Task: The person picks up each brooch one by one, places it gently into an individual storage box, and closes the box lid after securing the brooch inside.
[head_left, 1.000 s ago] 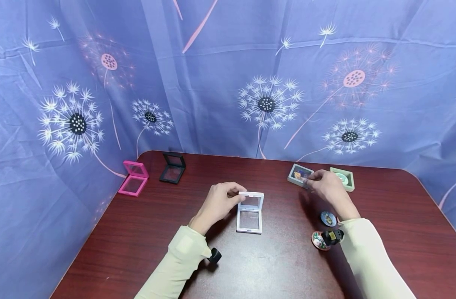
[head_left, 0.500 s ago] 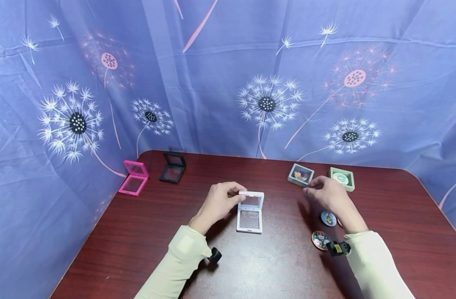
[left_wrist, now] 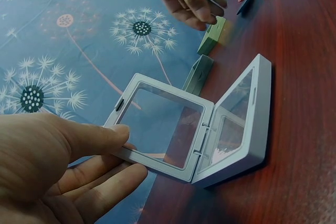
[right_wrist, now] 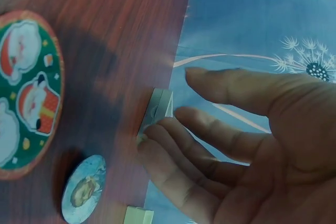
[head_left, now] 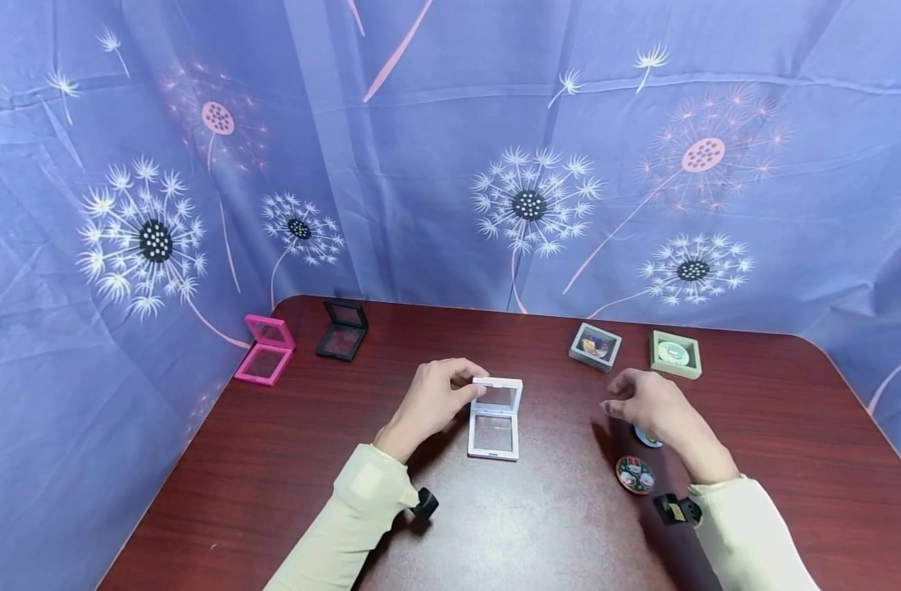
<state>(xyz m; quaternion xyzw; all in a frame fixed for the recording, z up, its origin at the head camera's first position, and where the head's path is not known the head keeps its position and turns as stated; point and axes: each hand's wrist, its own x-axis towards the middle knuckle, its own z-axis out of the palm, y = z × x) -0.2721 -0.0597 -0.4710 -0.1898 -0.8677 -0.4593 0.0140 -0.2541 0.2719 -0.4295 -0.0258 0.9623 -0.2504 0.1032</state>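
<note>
My left hand [head_left: 432,406] pinches the raised lid of a white hinged display frame [head_left: 493,455] between thumb and fingers. The frame stands open in an L shape, its lower half on the table and its clear windows showing nothing inside. To the right, my right hand [head_left: 663,414] hovers with relaxed fingers, holding nothing. Partly hidden under it in the head view lies a blue round disc [head_left: 648,438], which the right wrist view shows with a brown picture. A larger round disc [head_left: 634,475] with Santa figures lies nearer to me.
A grey frame [head_left: 595,346] with a colourful piece inside and a green frame [head_left: 675,355] with a round piece lie at the back right. Open pink [head_left: 264,351] and black [head_left: 342,331] frames stand back left. A blue dandelion curtain [head_left: 421,164] borders the table.
My right hand has drawn back from the grey frame towards me, and now covers part of the blue disc. The grey frame stays in place. My left hand keeps its hold on the white frame.
</note>
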